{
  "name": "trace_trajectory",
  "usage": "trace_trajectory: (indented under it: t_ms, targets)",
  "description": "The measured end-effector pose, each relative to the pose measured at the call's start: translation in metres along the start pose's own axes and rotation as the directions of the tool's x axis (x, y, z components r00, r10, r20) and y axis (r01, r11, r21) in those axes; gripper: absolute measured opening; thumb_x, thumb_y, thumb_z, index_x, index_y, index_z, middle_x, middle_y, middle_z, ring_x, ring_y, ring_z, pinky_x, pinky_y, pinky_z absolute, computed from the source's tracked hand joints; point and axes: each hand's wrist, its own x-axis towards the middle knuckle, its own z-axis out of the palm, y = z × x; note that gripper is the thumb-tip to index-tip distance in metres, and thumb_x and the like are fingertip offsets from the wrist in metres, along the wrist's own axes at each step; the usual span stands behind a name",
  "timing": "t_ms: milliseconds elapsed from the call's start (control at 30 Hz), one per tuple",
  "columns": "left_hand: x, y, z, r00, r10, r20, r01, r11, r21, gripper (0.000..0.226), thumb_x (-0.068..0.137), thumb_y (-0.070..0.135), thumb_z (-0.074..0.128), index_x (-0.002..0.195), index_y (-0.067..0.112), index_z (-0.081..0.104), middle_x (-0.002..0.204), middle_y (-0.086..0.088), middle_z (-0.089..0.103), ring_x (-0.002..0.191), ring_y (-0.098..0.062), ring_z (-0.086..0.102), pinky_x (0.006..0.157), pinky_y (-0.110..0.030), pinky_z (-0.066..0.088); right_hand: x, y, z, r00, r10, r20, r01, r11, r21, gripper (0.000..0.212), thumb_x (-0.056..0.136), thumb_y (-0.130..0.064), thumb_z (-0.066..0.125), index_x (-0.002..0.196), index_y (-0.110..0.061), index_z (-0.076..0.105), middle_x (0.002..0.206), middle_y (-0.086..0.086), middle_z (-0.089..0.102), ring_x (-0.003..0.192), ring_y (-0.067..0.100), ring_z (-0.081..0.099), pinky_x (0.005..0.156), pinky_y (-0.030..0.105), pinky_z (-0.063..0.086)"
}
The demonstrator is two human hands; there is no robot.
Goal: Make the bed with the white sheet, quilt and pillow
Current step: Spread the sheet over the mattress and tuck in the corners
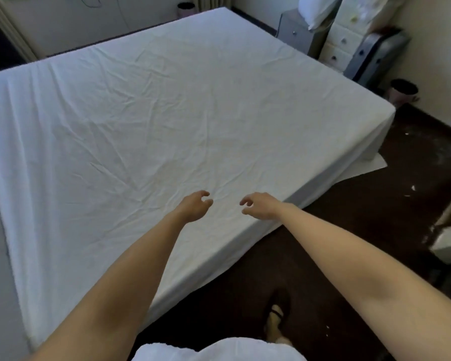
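A white sheet [167,121] lies spread over the whole bed, creased in the middle, its edges hanging down the near side and the right end. One corner of it trails on the floor at the right. My left hand [194,205] and my right hand [261,204] reach out side by side just above the sheet near the bed's near edge, fingers curled and apart, holding nothing. A white pillow [315,10] rests on top of a grey cabinet at the back right. No quilt is in view.
Past the bed's far right corner stand a grey cabinet [297,35], a cream drawer unit [341,43] and a dark case [375,58]. A pink bin [402,93] sits by the right wall, another [186,9] at the back. Dark floor [349,230] runs along the near side, my foot [275,319] on it.
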Motion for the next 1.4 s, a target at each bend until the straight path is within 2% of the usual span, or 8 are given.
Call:
trace_trajectory:
  t_ms: [200,400,633,900,1000,1167,1267,1400]
  targets:
    - [0.080,0.180,0.057,0.997,0.062,0.048,-0.063,0.998,0.019,0.044,0.099,0.034,0.043,0.140,0.018,0.044,0.140,-0.011,0.049,0.129,-0.027,0.045,0.106,-0.034,0.033,-0.016,0.175,-0.105,0.992,0.122,-0.035,-0.115,0.980,0.165,0.041,0.095,-0.028,0.050,0.135,-0.019,0.050,0.138,0.007,0.051,0.124,0.024,0.049,0.099,0.032,0.041]
    - [0.157,0.321,0.089,0.986,0.128,0.103,-0.131,0.991,0.025,0.044,0.098,0.035,0.043,0.141,0.022,0.042,0.139,-0.009,0.051,0.128,-0.026,0.047,0.105,-0.033,0.035,-0.002,0.298,-0.216,0.963,0.192,-0.189,-0.128,0.943,0.306,0.036,0.095,-0.021,0.049,0.130,-0.017,0.055,0.133,0.007,0.055,0.122,0.023,0.051,0.097,0.031,0.042]
    - [0.320,0.454,0.093,0.988,0.152,0.016,-0.152,0.988,-0.016,0.046,0.097,0.033,0.045,0.141,0.017,0.041,0.140,-0.010,0.050,0.128,-0.027,0.047,0.105,-0.034,0.036,0.090,0.398,-0.343,0.967,0.138,-0.216,-0.086,0.969,0.233,0.033,0.097,-0.020,0.046,0.128,-0.019,0.057,0.131,0.003,0.057,0.118,0.019,0.053,0.088,0.023,0.040]
    - [0.478,0.599,0.078,0.998,0.055,0.017,-0.055,0.998,-0.013,0.047,0.098,0.033,0.045,0.141,0.016,0.040,0.139,-0.010,0.050,0.129,-0.028,0.045,0.105,-0.035,0.035,0.178,0.521,-0.509,0.980,0.116,-0.159,-0.091,0.984,0.156,0.032,0.097,-0.018,0.047,0.127,-0.018,0.059,0.129,0.003,0.058,0.118,0.018,0.053,0.090,0.024,0.042]
    - [0.518,0.641,0.073,0.999,0.040,0.008,-0.040,0.999,-0.027,0.047,0.098,0.033,0.045,0.142,0.017,0.039,0.139,-0.011,0.050,0.128,-0.028,0.046,0.105,-0.035,0.036,0.216,0.561,-0.556,0.992,0.079,-0.095,-0.074,0.996,0.057,0.031,0.096,-0.019,0.048,0.125,-0.017,0.059,0.129,0.005,0.059,0.116,0.019,0.055,0.091,0.025,0.043]
    - [0.573,0.679,0.070,0.970,-0.186,-0.154,0.138,0.951,-0.275,0.047,0.098,0.032,0.044,0.142,0.015,0.039,0.143,-0.011,0.047,0.130,-0.028,0.045,0.105,-0.035,0.035,0.320,0.595,-0.636,0.993,-0.121,-0.009,0.118,0.981,-0.157,0.032,0.094,-0.018,0.048,0.123,-0.017,0.061,0.127,0.006,0.059,0.115,0.021,0.055,0.091,0.027,0.043]
    - [0.576,0.688,0.087,0.884,-0.423,-0.200,0.312,0.851,-0.422,0.047,0.098,0.031,0.044,0.142,0.015,0.038,0.146,-0.009,0.043,0.132,-0.026,0.042,0.106,-0.035,0.034,0.366,0.595,-0.653,0.959,-0.249,0.138,0.278,0.924,-0.264,0.033,0.093,-0.018,0.048,0.122,-0.019,0.062,0.126,0.005,0.060,0.114,0.022,0.056,0.092,0.028,0.043]
    - [0.564,0.713,0.124,0.739,-0.653,-0.164,0.479,0.681,-0.554,0.048,0.099,0.031,0.042,0.144,0.014,0.035,0.149,-0.010,0.038,0.134,-0.027,0.039,0.107,-0.036,0.032,0.380,0.604,-0.656,0.845,-0.405,0.349,0.516,0.788,-0.336,0.032,0.094,-0.021,0.051,0.125,-0.019,0.060,0.125,0.005,0.061,0.114,0.022,0.057,0.095,0.031,0.045]
